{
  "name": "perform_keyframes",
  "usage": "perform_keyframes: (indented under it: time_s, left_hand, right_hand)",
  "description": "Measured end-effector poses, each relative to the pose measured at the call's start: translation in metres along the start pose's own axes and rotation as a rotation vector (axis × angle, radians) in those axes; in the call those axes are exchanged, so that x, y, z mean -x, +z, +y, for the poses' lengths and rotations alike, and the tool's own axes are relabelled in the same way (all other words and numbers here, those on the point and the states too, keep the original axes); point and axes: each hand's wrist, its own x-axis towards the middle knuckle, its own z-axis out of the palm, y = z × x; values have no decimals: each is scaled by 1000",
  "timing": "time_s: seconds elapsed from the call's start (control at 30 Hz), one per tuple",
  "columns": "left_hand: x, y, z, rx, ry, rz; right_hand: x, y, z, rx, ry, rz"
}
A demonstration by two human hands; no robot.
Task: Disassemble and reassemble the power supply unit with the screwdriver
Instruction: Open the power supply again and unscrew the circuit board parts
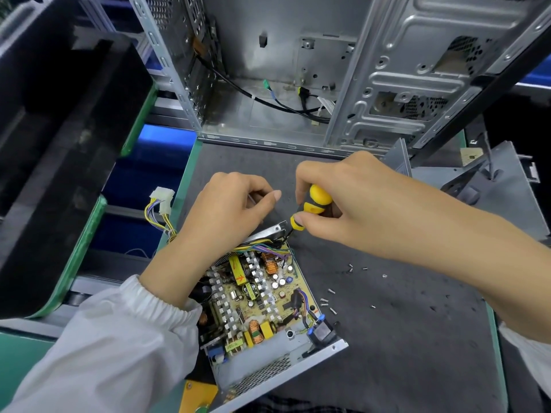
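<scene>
Bench: dark grey work mat with a green border, an empty PC case standing at its far edge.
Power supply unit: lid off, circuit board bare, at the mat's near-left edge.
Right hand: fingers clamped round the yellow-and-black screwdriver.
Left hand: resting on the unit's far-left side, fingers loosely curled; whether they hold anything, I cannot tell.
Axis: the screwdriver slants down-left, tip at the unit's far corner, directly below the right fingers.
Loose screws: scattered right of the unit.
</scene>
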Motion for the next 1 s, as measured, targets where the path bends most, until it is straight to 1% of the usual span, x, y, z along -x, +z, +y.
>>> perform_keyframes:
  time_s: [0.07,0.1,0.2,0.23,0.27,0.3,0.37,0.43,0.5,0.53,0.57,0.63,0.7,0.73,0.87,1.0]
  left_hand:
    - [0,-3,2,39,24,-16]
    - [0,-7,3,115,51,-56]
    - [4,-26,3,422,194,-301]
    - [5,-29,4,475,244,-358]
    - [6,-30,6,490,277,-381]
    - [7,-27,9,483,291,-372]
    - [8,-20,16,461,271,-303]
    - [9,-15,19,455,244,-233]
    - [7,-16,19,428,239,-195]
    - [5,-18,19,404,244,-184]
    - [4,-20,20,389,247,-185]
    - [3,-21,24,384,264,-217]
    - [2,-23,29,356,289,-239]
    - [1,-23,29,357,291,-246]
    - [0,-23,27,357,309,-312]
    - [2,-18,27,343,270,-207]
  right_hand:
    - [-3,1,-3,17,-3,4]
    - [-4,2,-5,38,-6,6]
    - [-10,5,-10,133,-31,25]
    - [-11,7,-11,156,-41,28]
    - [-12,8,-12,175,-44,25]
    - [-13,10,-12,189,-43,19]
    - [-14,10,-13,187,-34,9]
    - [-9,4,-12,119,-45,-11]
    - [-2,-8,-13,13,-83,-53]
    - [1,-14,-14,0,-109,-64]
    - [2,-19,-14,26,-137,-57]
    - [-2,-26,-17,191,-158,-68]
    - [-8,-29,-17,383,-134,-108]
    - [-9,-30,-20,439,-121,-126]
    - [-9,-30,-24,520,-103,-156]
    - [-13,-31,-31,548,-118,-138]
